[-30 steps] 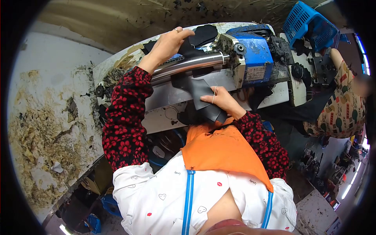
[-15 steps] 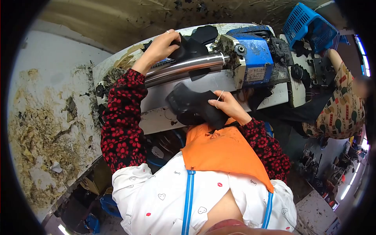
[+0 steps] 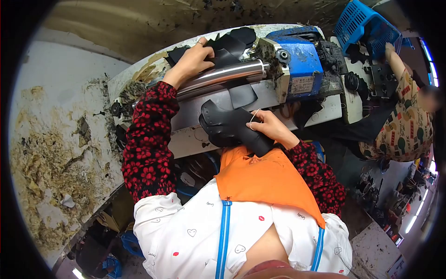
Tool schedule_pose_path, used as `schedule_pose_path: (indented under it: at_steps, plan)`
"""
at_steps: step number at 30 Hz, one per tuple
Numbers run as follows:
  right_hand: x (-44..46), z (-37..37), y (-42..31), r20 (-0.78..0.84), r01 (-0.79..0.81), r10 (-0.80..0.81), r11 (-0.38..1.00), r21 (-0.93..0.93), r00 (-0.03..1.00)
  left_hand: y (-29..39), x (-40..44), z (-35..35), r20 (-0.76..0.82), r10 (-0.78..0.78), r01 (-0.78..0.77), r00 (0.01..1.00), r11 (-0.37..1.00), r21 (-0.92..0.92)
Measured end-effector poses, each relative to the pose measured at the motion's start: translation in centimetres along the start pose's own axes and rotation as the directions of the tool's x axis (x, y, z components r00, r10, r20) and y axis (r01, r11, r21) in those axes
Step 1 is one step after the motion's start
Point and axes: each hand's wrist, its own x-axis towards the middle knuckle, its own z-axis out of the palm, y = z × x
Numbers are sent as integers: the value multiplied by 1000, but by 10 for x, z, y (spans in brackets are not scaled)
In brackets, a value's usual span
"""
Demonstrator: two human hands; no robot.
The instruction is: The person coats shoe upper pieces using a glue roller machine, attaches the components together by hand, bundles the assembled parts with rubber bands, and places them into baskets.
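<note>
My right hand (image 3: 269, 125) pinches several stacked black leather pieces (image 3: 230, 125), with curved edges and small holes, above my orange apron (image 3: 265, 174). A white loop hangs round its fingers. At the back of a shiny metal roller (image 3: 227, 78), my left hand (image 3: 197, 60) has its fingers curled at the edge of a black leather piece (image 3: 228, 49); its fingertips are partly hidden. One more black leather piece (image 3: 244, 96) lies on the metal plate in front of the roller, its far edge near the roller's underside.
A blue machine housing (image 3: 302, 69) stands at the roller's right end. A blue basket (image 3: 355, 21) is at the back right, where a co-worker's arm (image 3: 395, 63) reaches in. To the left is a white table (image 3: 60, 139) stained with dried residue.
A black piece now shows further out in front of the roller. My left hand has shifted slightly right and down. The right-hand stack stays nearly in place. The co-worker's hand moved up to the basket.
</note>
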Motion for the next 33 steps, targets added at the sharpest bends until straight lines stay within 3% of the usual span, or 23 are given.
schedule_pose_path:
  at_steps: [6, 10, 11, 15, 20, 23, 25, 27, 30, 33]
  plan:
    - [17, 0, -23, 50, -197, 206, 969, -148, 977, 5, 4, -18, -52, 154, -156, 987, 986, -51]
    - [14, 3, -12, 100, -125, 125, 992, -1, 987, -39, -4, 9, -162, 340, -305, 926, 930, 207]
    - [13, 2, -8, 100, -128, 127, 992, -1, 987, -36, -6, 9, -161, 340, -305, 927, 930, 205]
    - [8, 0, 7, 104, -84, 90, 995, -61, 991, -22, -28, 5, -165, 14, -26, 986, 997, -70]
    - [6, 3, 5, 75, -73, 67, 995, 69, 995, -8, -12, -24, -144, 61, -75, 988, 993, -90]
    - [7, 2, 5, 80, -66, 61, 996, 57, 995, 40, 6, -52, -169, 53, -48, 984, 998, 38]
    - [8, 1, 3, 93, -65, 60, 997, 44, 994, 57, 34, -60, -158, 213, -158, 964, 940, 302]
    - [6, 1, -2, 110, -70, 66, 997, 33, 992, 65, 72, -56, -183, 294, -193, 938, 883, 429]
    - [6, 2, -7, 139, -85, 76, 994, 64, 987, 110, 101, -58, -152, 289, -186, 945, 859, 476]
    - [8, 0, -9, 175, -61, 65, 998, -27, 982, 182, 123, -52, -349, 270, -67, 897, 865, 497]
